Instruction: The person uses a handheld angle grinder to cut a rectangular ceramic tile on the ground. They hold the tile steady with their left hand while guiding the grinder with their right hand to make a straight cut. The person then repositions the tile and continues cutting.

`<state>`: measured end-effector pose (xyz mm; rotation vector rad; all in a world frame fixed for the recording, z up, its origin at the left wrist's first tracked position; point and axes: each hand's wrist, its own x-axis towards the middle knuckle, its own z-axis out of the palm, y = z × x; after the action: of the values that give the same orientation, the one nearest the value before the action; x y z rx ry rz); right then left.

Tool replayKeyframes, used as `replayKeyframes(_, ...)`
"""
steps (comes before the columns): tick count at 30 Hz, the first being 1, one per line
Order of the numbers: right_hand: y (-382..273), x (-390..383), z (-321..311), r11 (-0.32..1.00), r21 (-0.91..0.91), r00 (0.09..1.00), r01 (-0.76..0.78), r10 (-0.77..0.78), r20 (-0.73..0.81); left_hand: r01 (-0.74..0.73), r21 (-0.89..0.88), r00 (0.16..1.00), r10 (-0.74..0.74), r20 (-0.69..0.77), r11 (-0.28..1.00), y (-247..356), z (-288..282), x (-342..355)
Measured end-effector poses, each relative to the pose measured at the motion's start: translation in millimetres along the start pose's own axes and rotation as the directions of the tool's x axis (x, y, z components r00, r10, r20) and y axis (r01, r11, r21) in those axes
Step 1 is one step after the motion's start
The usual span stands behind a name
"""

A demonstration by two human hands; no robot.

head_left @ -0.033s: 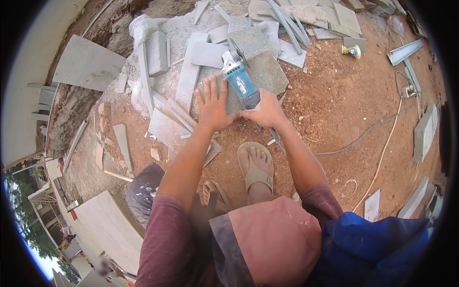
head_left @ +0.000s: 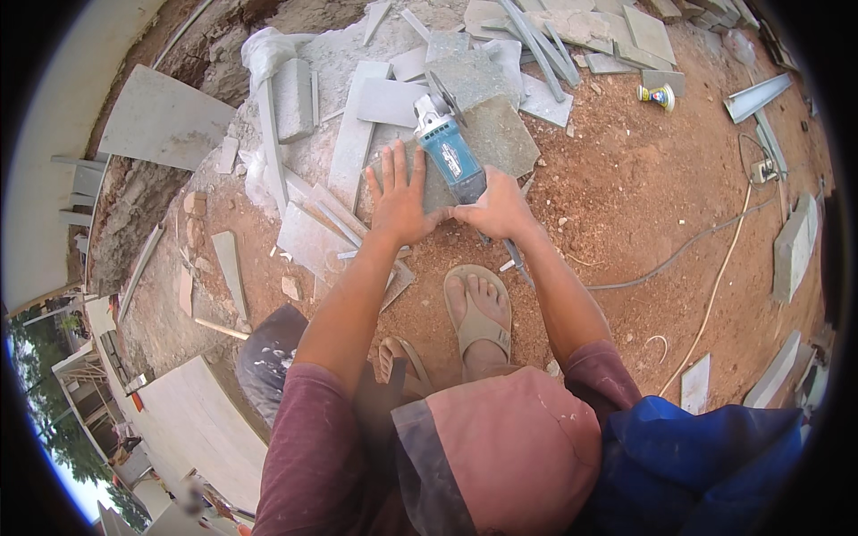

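Note:
A teal angle grinder (head_left: 452, 159) points away from me, its disc (head_left: 446, 96) standing on edge at the far end, over grey stone. My right hand (head_left: 500, 213) is closed round the grinder's dark rear grip. Fingers spread, my left hand (head_left: 399, 201) rests on a greenish-grey stone slab (head_left: 500, 138) just left of the tool. The left thumb meets my right hand by the grip. Whether the disc touches the slab, I cannot tell. A pale stone strip (head_left: 353, 134) and a smaller light slab (head_left: 391, 102) lie beyond my left fingers.
Stone offcuts (head_left: 308, 241) lie left of my sandalled foot (head_left: 478, 308). A grey cable (head_left: 661, 266) and a pale cord (head_left: 726, 268) cross the reddish dirt to the right. A paper cup (head_left: 659, 96) lies at the far right. Large pale slabs (head_left: 170, 116) lean at the left.

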<state>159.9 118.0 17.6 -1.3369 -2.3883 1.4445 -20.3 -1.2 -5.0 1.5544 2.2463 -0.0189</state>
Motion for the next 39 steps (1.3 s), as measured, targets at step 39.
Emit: replayKeyframes(39,-1.0,-13.8,-1.0,0.999,0.02,0.999,-0.051,0.05,0.007,0.015,0.035,1.0,-0.016,0.018,0.999,3.4,-0.9,-0.1)
